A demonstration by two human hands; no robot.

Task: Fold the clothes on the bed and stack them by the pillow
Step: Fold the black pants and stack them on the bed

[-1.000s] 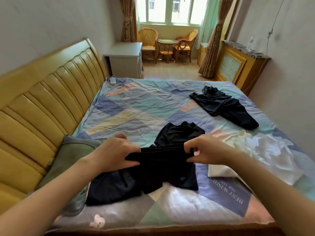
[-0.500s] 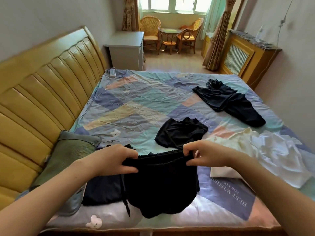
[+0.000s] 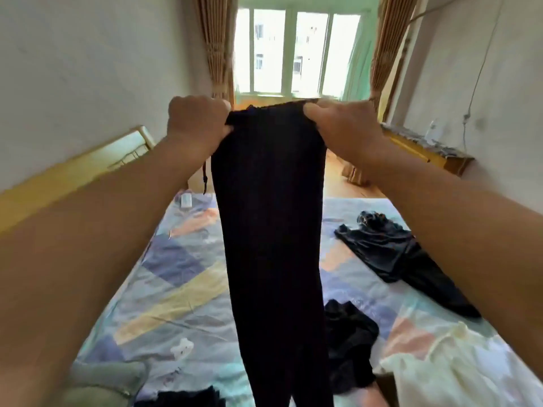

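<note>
Black trousers [image 3: 273,230] hang full length in front of me, held up high by the waistband. My left hand [image 3: 197,118] grips the left end of the waistband and my right hand [image 3: 343,124] grips the right end. A drawstring dangles below my left hand. On the bed [image 3: 164,289] lie a small black garment [image 3: 348,342] right of the trousers, a larger dark garment [image 3: 393,254] further right, and a white garment [image 3: 458,365] at the lower right. The grey-green pillow [image 3: 100,380] lies at the lower left, with a dark folded piece [image 3: 182,399] beside it.
A yellow padded headboard [image 3: 58,183] runs along the left wall. A window with curtains [image 3: 293,51] is straight ahead. A wooden radiator cover [image 3: 426,151] stands against the right wall. A small white tag-like object [image 3: 186,200] lies at the bed's far left corner.
Both hands have lifted the black trousers off the bed, from waist level to high in the air, so the legs now hang down. The view has tilted upward.
</note>
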